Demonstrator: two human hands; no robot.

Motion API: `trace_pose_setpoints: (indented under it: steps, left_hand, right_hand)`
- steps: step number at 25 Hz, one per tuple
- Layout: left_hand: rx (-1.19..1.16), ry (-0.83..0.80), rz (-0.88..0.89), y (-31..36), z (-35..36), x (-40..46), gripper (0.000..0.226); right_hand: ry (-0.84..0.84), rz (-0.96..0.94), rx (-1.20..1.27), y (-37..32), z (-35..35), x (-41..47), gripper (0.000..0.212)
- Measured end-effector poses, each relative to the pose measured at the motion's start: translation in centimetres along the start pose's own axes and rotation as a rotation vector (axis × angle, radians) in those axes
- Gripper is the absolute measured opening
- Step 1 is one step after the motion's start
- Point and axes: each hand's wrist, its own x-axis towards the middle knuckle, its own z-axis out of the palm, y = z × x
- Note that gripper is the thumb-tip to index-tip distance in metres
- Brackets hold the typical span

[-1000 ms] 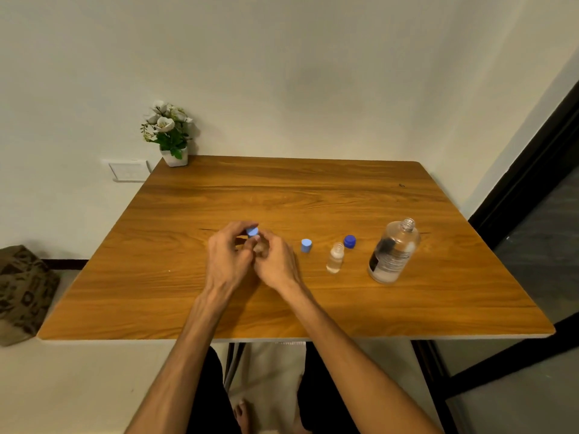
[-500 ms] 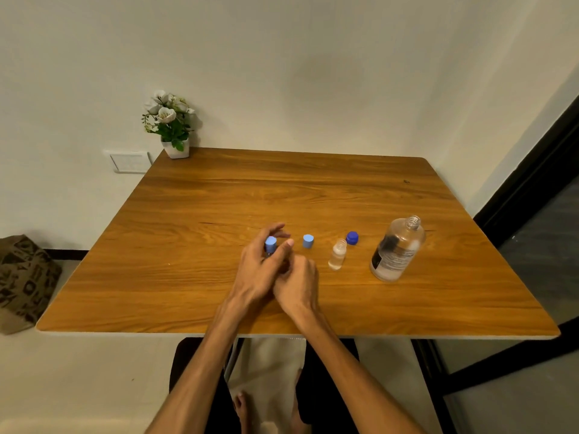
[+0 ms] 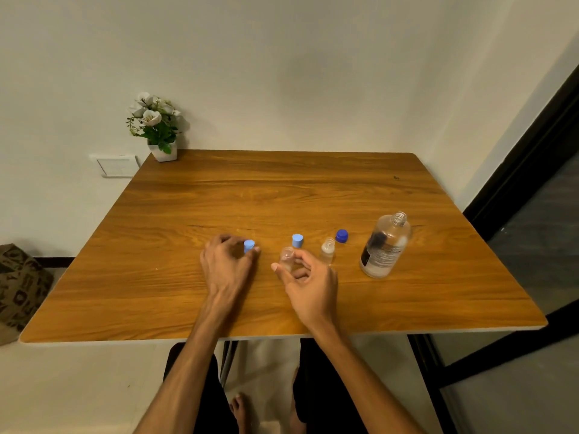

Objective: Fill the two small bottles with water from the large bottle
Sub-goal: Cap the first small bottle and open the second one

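Right hand (image 3: 308, 285) is pinching a small, clear, uncapped plastic bottle (image 3: 286, 259); left hand (image 3: 228, 264) is closing on a light-blue cap (image 3: 249, 245).
It is probably light and tippy: grip its body low.

Single head-worn wide-angle cam, looking fwd and down from above the near edge of the table (image 3: 313, 189), w/ the person seated at that edge. Whole tabletop in frame: far edge against the wall, far-left corner by a flower pot (image 3: 163, 150), right edge running toward a dark door frame (image 3: 526, 183). Both forearms enter from bottom centre; knees and a bare foot visible under the near edge. Lens bends the table's edges. No second view.
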Motion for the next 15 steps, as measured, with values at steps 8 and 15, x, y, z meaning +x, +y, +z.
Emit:
trace_pose_setpoints:
  steps: [8,15]
  left_hand:
    - [-0.443,-0.052,0.384,6.2,-3.1,-5.1,0.052]
    - [-0.622,-0.201,0.392,11.8,-1.3,-8.1,0.032]
  right_hand:
    - [0.090,-0.089,0.161,-1.7,-4.8,0.8,0.040]
    - [0.135,-0.205,0.034,-3.1,-9.3,0.0,0.044]
